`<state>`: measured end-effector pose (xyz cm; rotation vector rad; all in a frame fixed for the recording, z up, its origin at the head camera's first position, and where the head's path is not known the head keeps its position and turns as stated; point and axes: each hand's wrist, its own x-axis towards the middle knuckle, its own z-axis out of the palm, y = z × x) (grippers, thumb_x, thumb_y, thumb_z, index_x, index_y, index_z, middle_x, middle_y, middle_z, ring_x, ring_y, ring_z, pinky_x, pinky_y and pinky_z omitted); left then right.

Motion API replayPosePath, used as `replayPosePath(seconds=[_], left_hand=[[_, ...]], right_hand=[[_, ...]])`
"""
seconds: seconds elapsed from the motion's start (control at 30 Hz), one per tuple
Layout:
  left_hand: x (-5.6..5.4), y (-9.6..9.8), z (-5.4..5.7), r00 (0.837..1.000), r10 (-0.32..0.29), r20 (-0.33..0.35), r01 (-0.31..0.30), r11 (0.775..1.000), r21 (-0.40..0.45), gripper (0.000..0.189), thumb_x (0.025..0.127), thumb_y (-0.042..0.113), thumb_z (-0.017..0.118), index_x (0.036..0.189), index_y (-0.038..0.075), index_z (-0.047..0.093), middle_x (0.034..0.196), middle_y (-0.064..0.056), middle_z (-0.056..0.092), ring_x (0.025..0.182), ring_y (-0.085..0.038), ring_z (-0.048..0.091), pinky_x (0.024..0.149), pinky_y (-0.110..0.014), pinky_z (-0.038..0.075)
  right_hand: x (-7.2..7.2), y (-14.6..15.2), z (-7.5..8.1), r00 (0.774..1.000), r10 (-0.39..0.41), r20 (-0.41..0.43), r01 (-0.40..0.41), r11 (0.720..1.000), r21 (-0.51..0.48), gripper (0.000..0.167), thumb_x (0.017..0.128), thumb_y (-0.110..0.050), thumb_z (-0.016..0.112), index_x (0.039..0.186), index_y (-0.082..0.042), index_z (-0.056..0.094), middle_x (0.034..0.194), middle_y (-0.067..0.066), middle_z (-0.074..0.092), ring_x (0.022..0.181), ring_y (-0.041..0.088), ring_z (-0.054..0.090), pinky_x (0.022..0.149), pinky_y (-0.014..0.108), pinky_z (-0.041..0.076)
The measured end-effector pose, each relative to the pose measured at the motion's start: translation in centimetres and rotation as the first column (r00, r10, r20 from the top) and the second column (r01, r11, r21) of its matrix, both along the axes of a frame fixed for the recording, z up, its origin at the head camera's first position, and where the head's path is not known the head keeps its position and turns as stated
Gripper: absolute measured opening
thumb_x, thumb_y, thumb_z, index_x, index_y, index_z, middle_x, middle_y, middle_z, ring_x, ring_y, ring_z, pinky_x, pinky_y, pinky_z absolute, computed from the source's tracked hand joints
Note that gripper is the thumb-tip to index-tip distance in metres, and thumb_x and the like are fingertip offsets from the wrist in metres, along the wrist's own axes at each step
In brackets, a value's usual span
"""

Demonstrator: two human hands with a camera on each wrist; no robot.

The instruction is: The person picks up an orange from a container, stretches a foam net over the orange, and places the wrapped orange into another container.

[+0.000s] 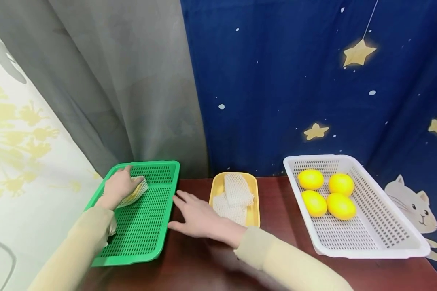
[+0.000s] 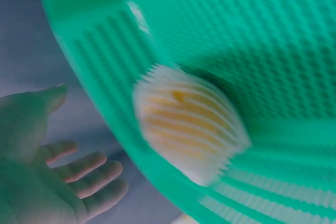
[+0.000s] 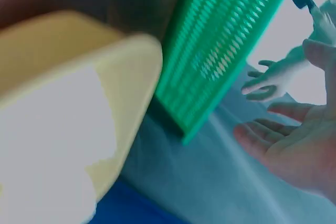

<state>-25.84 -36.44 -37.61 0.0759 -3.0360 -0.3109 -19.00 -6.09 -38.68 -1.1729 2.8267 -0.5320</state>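
Note:
In the head view, my left hand (image 1: 119, 187) hovers above the left side of the green basket (image 1: 142, 238). Beside its fingers, in that basket, lies a yellow fruit in a white foam net (image 1: 137, 195). The left wrist view has the netted fruit (image 2: 184, 121) resting by the basket wall, apart from the loosely spread left hand (image 2: 63, 182). My right hand (image 1: 200, 216) hangs, fingers spread and holding nothing, between the green basket and a small yellow tray (image 1: 254, 190). White foam nets (image 1: 237, 190) lie in this tray.
On the right stands a white basket (image 1: 393, 226) with several yellow lemons (image 1: 341, 206) in its left part. All the containers are on a dark red table (image 1: 273, 214). A grey curtain (image 1: 153, 81) and a blue curtain (image 1: 269, 81) hang right behind it.

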Motion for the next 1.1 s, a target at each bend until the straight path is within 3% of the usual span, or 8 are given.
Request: replayPosePath(seconds=[0.13, 0.3, 0.4, 0.5, 0.6, 0.77, 1.1], left_hand=[[1.1, 3.5, 2.1, 0.987, -0.012, -0.158, 0.031, 0.993, 0.115, 0.074, 0.106, 0.044, 0.057, 0.155, -0.009, 0.039, 0.139, -0.041, 0.057, 0.111, -0.054, 0.065, 0.081, -0.063, 0.057], [3.0, 8.4, 4.9, 0.958, -0.030, -0.285, 0.113, 0.954, 0.278, 0.068, 0.107, 0.045, 0.057, 0.156, 0.001, 0.044, 0.150, -0.032, 0.055, 0.131, -0.049, 0.058, 0.101, -0.066, 0.050], [3.9, 11.1, 5.6, 0.945, -0.056, -0.322, 0.172, 0.924, 0.343, 0.065, 0.106, 0.043, 0.058, 0.156, 0.005, 0.046, 0.154, -0.025, 0.055, 0.137, -0.045, 0.056, 0.108, -0.064, 0.048], [4.6, 13.6, 5.6, 0.937, -0.074, -0.341, 0.217, 0.889, 0.403, 0.062, 0.105, 0.040, 0.062, 0.156, 0.007, 0.048, 0.156, -0.019, 0.055, 0.136, -0.042, 0.059, 0.111, -0.061, 0.050], [4.9, 16.0, 4.9, 0.932, -0.093, -0.349, 0.255, 0.854, 0.454, 0.061, 0.105, 0.039, 0.064, 0.155, 0.009, 0.049, 0.155, -0.018, 0.057, 0.134, -0.041, 0.062, 0.110, -0.058, 0.052], [5.0, 19.5, 2.9, 0.938, -0.110, -0.330, 0.282, 0.797, 0.534, 0.058, 0.104, 0.036, 0.067, 0.153, 0.009, 0.052, 0.150, -0.017, 0.061, 0.131, -0.037, 0.066, 0.107, -0.054, 0.056], [5.7, 25.7, -2.4, 0.938, -0.158, -0.308, 0.317, 0.750, 0.580, 0.051, 0.101, 0.031, 0.070, 0.145, 0.006, 0.060, 0.140, -0.018, 0.069, 0.120, -0.037, 0.071, 0.100, -0.054, 0.060]], right_hand=[[-0.8, 3.6, 1.9, 0.996, 0.047, -0.071, -0.049, 0.999, -0.022, 0.076, 0.102, -0.051, 0.063, 0.161, -0.009, 0.041, 0.172, 0.012, 0.036, 0.158, 0.028, 0.041, 0.126, 0.043, 0.043], [-2.3, 9.1, 3.9, 0.983, 0.061, -0.174, -0.076, 0.994, -0.084, 0.071, 0.100, -0.043, 0.069, 0.157, -0.005, 0.048, 0.167, 0.017, 0.042, 0.153, 0.034, 0.046, 0.123, 0.049, 0.044], [-3.2, 12.5, 4.8, 0.972, 0.019, -0.234, -0.041, 0.995, -0.087, 0.069, 0.099, -0.041, 0.072, 0.154, -0.005, 0.051, 0.165, 0.017, 0.045, 0.150, 0.035, 0.050, 0.121, 0.051, 0.047], [-3.9, 15.9, 5.5, 0.961, -0.038, -0.275, 0.017, 0.997, -0.077, 0.069, 0.097, -0.041, 0.073, 0.153, -0.006, 0.053, 0.165, 0.016, 0.046, 0.149, 0.036, 0.051, 0.120, 0.053, 0.047], [-4.6, 19.0, 6.0, 0.956, -0.089, -0.278, 0.075, 0.995, -0.062, 0.069, 0.097, -0.039, 0.074, 0.154, -0.006, 0.052, 0.166, 0.018, 0.045, 0.149, 0.039, 0.050, 0.120, 0.056, 0.046], [-5.7, 23.8, 5.9, 0.957, -0.159, -0.243, 0.162, 0.987, -0.006, 0.066, 0.100, -0.033, 0.071, 0.155, -0.003, 0.049, 0.166, 0.024, 0.042, 0.149, 0.045, 0.048, 0.120, 0.061, 0.043], [-6.6, 31.4, 4.1, 0.938, -0.295, -0.184, 0.311, 0.948, 0.070, 0.067, 0.100, -0.032, 0.071, 0.155, -0.003, 0.048, 0.163, 0.029, 0.041, 0.146, 0.052, 0.047, 0.118, 0.067, 0.042]])
